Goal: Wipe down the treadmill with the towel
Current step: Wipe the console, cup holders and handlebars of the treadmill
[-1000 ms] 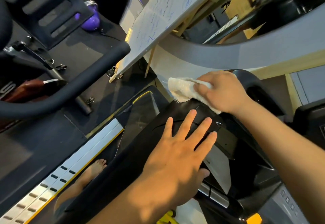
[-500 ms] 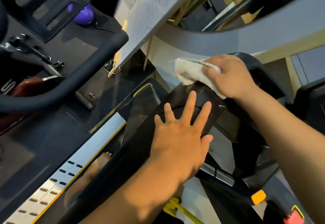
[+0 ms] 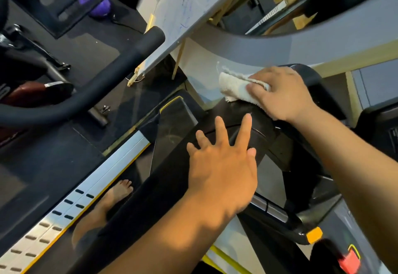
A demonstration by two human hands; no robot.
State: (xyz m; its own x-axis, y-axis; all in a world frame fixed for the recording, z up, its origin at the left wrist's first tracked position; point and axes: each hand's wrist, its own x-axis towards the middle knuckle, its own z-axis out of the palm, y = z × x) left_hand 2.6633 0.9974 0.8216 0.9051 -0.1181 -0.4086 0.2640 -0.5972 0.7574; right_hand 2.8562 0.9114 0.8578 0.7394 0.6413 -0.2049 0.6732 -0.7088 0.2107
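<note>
A white towel (image 3: 233, 85) lies bunched on the upper edge of the black treadmill console (image 3: 254, 123). My right hand (image 3: 282, 93) presses down on the towel, fingers closed over its right part. My left hand (image 3: 221, 161) rests flat on the console's black front panel just below, fingers spread and holding nothing. The treadmill's silver side rail (image 3: 86, 189) runs diagonally at the lower left, beside the dark belt where a bare foot (image 3: 117, 194) stands.
A black padded handlebar (image 3: 90, 93) of a neighbouring machine crosses the left side. A whiteboard on a wooden easel (image 3: 185, 9) leans behind the console. A purple weight (image 3: 94, 2) sits on the dark floor at the back. A red safety clip (image 3: 349, 260) shows at the lower right.
My right hand has pushed the towel a little up and to the right along the console's top. My left hand has stayed on the panel, with the fingers spreading wider.
</note>
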